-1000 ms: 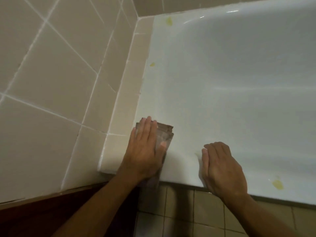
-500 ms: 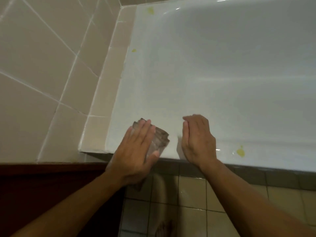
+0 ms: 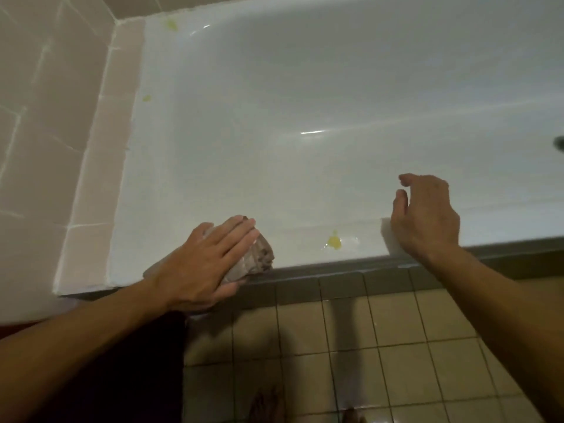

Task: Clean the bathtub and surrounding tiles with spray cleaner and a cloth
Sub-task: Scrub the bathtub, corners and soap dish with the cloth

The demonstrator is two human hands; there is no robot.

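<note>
The white bathtub [image 3: 305, 102] fills the upper part of the head view. My left hand [image 3: 207, 264] lies flat on a folded brownish cloth [image 3: 259, 257], pressing it onto the tub's near rim. A yellow stain [image 3: 334, 242] with a wet sheen sits on the rim just right of the cloth. My right hand [image 3: 424, 218] hovers over the rim farther right, fingers loosely curled, holding nothing. Two more yellow spots mark the left side of the tub, one near the far corner [image 3: 171, 24] and one along the left edge [image 3: 147, 98]. No spray bottle is in view.
Pink wall tiles [image 3: 45, 132] and a pink tiled ledge [image 3: 100, 166] border the tub on the left. Beige floor tiles [image 3: 396, 346] lie below the rim, with a dark strip along the tub's base. A dark object [image 3: 559, 144] shows at the right edge.
My left hand has slid the cloth rightward along the rim toward the yellow stain. My right hand has moved right past the stain and lifted, fingers opening.
</note>
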